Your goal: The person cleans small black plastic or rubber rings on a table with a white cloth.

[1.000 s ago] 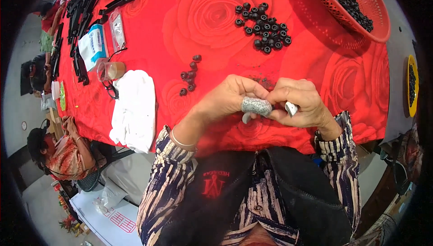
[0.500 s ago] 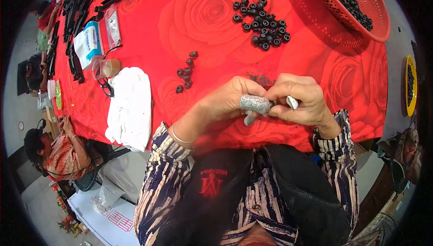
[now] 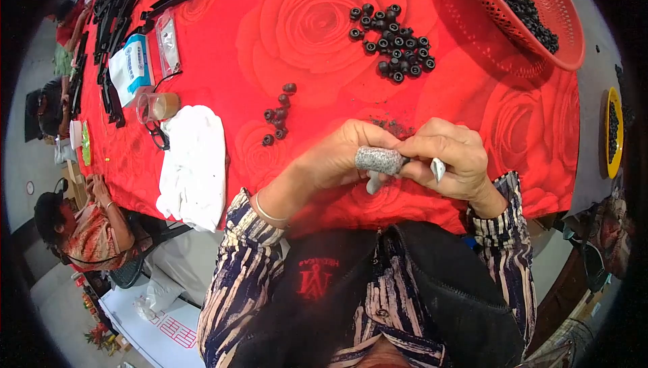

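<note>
Both hands meet over the red cloth near the table's front edge. My left hand [image 3: 341, 155] is closed, and grey speckled fabric [image 3: 379, 159] wraps one of its fingers. At its fingertips is a small dark part, mostly covered by the fingers. My right hand [image 3: 451, 159] is closed against it, gripping a slim tool whose white end [image 3: 438, 170] sticks out below the fingers; its other end is hidden. Dark crumbs [image 3: 395, 127] lie just beyond the hands. Farther off sits a cluster of black round knob-like parts [image 3: 398, 44], and a smaller group [image 3: 278, 115] lies left.
A red perforated basket [image 3: 570, 31] of small black pieces stands far right. On the left are a folded white cloth [image 3: 194, 165], a clear cup [image 3: 164, 105], a blue-white packet [image 3: 131, 70] and long black parts [image 3: 111, 51]. Another person [image 3: 94, 226] sits at the left edge.
My hands have come slightly nearer my body, still together. The white tool end has turned a little in my right hand.
</note>
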The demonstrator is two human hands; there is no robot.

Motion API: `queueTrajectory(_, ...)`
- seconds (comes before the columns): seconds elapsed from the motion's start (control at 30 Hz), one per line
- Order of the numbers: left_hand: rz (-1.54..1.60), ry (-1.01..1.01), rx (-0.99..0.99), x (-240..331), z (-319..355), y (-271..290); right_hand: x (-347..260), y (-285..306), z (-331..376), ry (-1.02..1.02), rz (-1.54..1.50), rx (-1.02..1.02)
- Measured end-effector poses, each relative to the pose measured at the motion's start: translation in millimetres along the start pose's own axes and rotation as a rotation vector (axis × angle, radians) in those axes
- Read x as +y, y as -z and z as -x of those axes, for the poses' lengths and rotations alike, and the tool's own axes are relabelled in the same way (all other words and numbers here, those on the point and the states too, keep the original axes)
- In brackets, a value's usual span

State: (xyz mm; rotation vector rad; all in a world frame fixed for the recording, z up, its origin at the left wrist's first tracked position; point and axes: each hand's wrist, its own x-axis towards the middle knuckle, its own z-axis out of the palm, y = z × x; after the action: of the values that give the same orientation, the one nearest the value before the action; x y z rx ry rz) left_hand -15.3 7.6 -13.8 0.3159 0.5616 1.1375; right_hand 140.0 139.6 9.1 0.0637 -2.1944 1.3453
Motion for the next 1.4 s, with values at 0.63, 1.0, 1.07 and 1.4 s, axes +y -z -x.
queueTrajectory(0.63,0.038,-0.166,0.140,-6,-2,-11,0,0,-1,0.024,0.110,0.076)
queueTrajectory(1.0,-0.405,-0.531,0.333,1,2,-14,-11,6,-4,-0.337,0.004,0.059)
queueTrajectory(1.07,-0.391,-0.518,0.345,2,3,-17,-8,11,0,-0.393,-0.004,0.021)
queueTrajectory(1.4,-0.443,-0.525,0.369,-2,1,-15,-10,7,-3,-0.438,-0.045,0.031)
